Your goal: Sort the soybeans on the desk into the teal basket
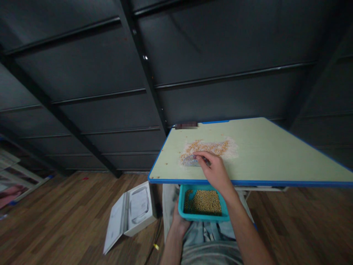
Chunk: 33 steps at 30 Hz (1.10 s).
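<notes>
My right hand [213,169] rests on the pale green table [264,154], fingers pinched on a small grey tool [191,160] at the near edge of a patch of yellow beans mixed with white grains [209,148]. My left hand [178,221] holds a teal tray [182,208] from beneath, on my lap below the table's blue front edge. The tray is partly filled with yellow beans [203,202]. The left fingers are hidden under the tray.
A few loose beans lie near the table's left edge [165,163]. An open white box [129,213] sits on the wooden floor to the left. A dark panelled wall [110,92] stands behind. Framed pictures [13,176] lean at the far left.
</notes>
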Motion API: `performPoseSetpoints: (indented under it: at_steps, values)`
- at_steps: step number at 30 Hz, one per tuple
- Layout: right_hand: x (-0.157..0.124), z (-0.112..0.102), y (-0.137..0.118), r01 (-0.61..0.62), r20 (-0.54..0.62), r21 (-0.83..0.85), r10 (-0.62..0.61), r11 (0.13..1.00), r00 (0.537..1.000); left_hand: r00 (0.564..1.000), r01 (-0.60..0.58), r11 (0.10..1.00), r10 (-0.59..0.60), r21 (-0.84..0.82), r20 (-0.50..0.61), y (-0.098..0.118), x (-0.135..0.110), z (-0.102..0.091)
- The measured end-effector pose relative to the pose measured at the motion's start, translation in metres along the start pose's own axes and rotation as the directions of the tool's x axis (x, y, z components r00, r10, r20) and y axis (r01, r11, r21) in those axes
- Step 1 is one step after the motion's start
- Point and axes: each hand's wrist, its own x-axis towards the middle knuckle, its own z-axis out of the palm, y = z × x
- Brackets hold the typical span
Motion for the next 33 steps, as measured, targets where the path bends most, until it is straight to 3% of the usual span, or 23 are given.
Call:
performPoseSetpoints:
  at_steps: [6, 18, 33]
  values:
    - [0.000, 0.000, -0.005, 0.014, 0.093, 0.026, -0.016, 1.000, 0.996, 1.000, 0.016, 1.000, -0.016, 0.001, -0.015, 0.002, -0.002, 0.002]
    - [-0.001, 0.000, -0.005, 0.008, 0.122, 0.034, -0.013, 0.999, 0.992, 1.000, 0.020, 1.000, -0.020, 0.022, -0.007, 0.005, -0.007, 0.015]
    - [-0.002, -0.002, -0.006, 0.009, 0.180, 0.031, -0.014, 0.999, 0.984, 1.000, -0.003, 1.000, 0.002, -0.019, -0.027, 0.004, -0.004, 0.010]
